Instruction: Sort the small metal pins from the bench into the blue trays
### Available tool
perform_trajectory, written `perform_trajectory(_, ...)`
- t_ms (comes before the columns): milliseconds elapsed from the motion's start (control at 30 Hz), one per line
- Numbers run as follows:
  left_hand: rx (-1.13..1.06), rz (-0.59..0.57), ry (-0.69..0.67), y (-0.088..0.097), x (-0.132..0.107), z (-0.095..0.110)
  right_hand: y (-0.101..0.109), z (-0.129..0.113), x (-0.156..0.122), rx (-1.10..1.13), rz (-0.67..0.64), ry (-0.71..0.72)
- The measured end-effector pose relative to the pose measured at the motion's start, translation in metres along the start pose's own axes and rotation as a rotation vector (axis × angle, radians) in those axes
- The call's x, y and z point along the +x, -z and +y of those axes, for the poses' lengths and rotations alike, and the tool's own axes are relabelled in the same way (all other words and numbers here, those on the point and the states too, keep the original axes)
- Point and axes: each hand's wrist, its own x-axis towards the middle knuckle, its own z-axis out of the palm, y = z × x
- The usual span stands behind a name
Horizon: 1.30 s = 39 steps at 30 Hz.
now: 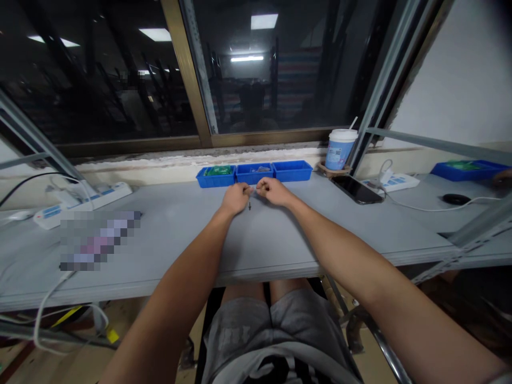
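Both my arms reach forward over a grey table (168, 250). My left hand (236, 198) and my right hand (272, 190) meet fingertip to fingertip just in front of three blue bins (253, 174). Both hands are pinched shut on a small pale part between them that I cannot make out. A tiny dark screw-like piece (249, 206) stands on the table right under the fingers. The left bin holds green parts (218, 170), the middle bin a few grey bits; the right bin looks bare.
A drink cup with a straw (340, 149) stands on a coaster at the right, a dark phone (357, 189) beside it. Power strips lie at the left (86, 201) and right (394, 182). Another blue tray (464, 169) and a black puck (456, 199) sit far right.
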Motion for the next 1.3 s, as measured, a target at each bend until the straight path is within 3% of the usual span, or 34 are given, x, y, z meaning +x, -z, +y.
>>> perform_trajectory(133,0.035,0.017,0.017,0.001,-0.001,0.0,-0.002,0.0,0.0,0.176,0.001,0.024)
perform_trajectory(300,0.018,-0.022,0.035,0.002,-0.003,0.005,0.001,-0.006,-0.003,0.176,0.091,0.04)
perform_trajectory(500,0.008,-0.02,0.134,0.002,-0.002,0.003,0.01,0.003,0.0,-0.225,0.325,0.006)
perform_trajectory(633,0.046,-0.047,0.178,0.003,-0.003,0.001,0.022,0.019,0.002,-0.454,0.47,-0.106)
perform_trajectory(800,0.057,-0.098,0.15,0.003,-0.004,0.001,0.032,0.031,0.003,-0.486,0.444,-0.311)
perform_trajectory(933,0.071,-0.127,0.133,0.003,-0.004,0.0,0.033,0.029,0.003,-0.485,0.399,-0.317)
perform_trajectory(1067,0.084,-0.132,0.1,0.003,-0.003,-0.002,0.041,0.021,-0.003,-0.493,0.515,-0.277)
perform_trajectory(1233,0.104,-0.155,0.074,0.002,-0.003,-0.002,0.073,0.017,-0.018,-0.764,0.52,-0.263)
perform_trajectory(1300,0.105,-0.155,0.067,0.002,-0.004,-0.001,0.091,0.023,-0.026,-0.87,0.57,-0.33)
